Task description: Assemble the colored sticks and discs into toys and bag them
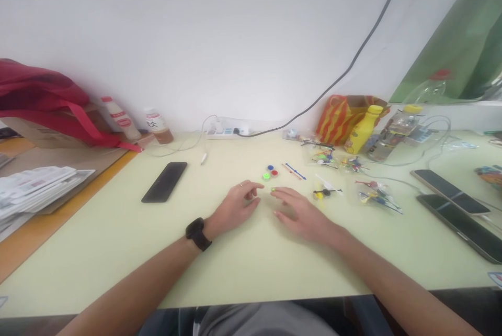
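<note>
Over the middle of the table my left hand (237, 205) holds nothing, with its index finger stretched out and the thumb apart. Facing it, my right hand (300, 214) is open too, fingers slightly bent. Just beyond the fingertips lie three small round pieces: a green one (266, 176), a blue one (270, 168) and a red one (274, 172). To their right are a thin blue stick (295, 170) and a thin red stick (291, 171). Farther right sit black, yellow and white small parts (326, 192).
Clear bags of coloured parts (378, 197) lie right, near two phones (458, 223). Behind stand a yellow bottle (363, 129), a striped bag (331, 119) and a power strip (227, 131). A black phone (164, 182) and a drink bottle (158, 126) are left.
</note>
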Tool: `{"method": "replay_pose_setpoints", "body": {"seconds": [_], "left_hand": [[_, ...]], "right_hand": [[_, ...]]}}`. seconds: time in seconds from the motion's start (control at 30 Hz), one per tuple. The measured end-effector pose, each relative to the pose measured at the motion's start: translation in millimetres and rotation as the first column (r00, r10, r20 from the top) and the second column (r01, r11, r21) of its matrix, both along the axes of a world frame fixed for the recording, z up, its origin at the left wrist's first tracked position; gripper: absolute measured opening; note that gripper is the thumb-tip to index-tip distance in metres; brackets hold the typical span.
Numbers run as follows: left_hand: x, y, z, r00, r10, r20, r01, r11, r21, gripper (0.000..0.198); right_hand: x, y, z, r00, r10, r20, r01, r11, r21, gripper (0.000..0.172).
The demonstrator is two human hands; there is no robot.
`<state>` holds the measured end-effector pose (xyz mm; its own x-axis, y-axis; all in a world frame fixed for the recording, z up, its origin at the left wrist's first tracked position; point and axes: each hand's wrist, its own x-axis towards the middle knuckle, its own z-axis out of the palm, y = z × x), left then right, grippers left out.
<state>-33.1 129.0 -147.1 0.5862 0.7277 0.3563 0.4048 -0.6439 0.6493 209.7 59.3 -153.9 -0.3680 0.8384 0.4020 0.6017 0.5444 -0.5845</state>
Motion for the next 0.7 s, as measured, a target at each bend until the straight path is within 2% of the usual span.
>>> {"method": "replay_pose_setpoints", "body": {"seconds": [0.07,0.17,0.3,0.5,0.7], "left_hand": [[0,2,-1.9,0.999,0.031,0.043,-0.031,1.0,0.002,0.03],[1,4,-3.7,0.994,0.056,0.097,-0.053,0.998,-0.032,0.028],[2,5,-5.2,0.989,0.085,0.124,-0.08,0.996,-0.042,0.024],[2,7,-6.4,0.98,0.14,0.145,-0.135,0.99,-0.041,0.02],[2,8,-7.3,0.98,0.138,0.144,-0.135,0.99,-0.036,0.018]], "right_hand": [[-5,1,-4.5,1.0,0.013,-0.022,-0.014,0.997,-0.072,0.046],[-3,10,-9.5,0.996,-0.058,-0.065,0.048,0.99,-0.135,0.039],[2,20,-12.1,0.989,-0.135,-0.064,0.126,0.983,-0.131,0.033],[2,25,-13.8,0.986,-0.156,-0.059,0.147,0.981,-0.127,0.033],[3,28,-13.9,0.985,-0.164,-0.049,0.156,0.979,-0.131,0.034]]}}
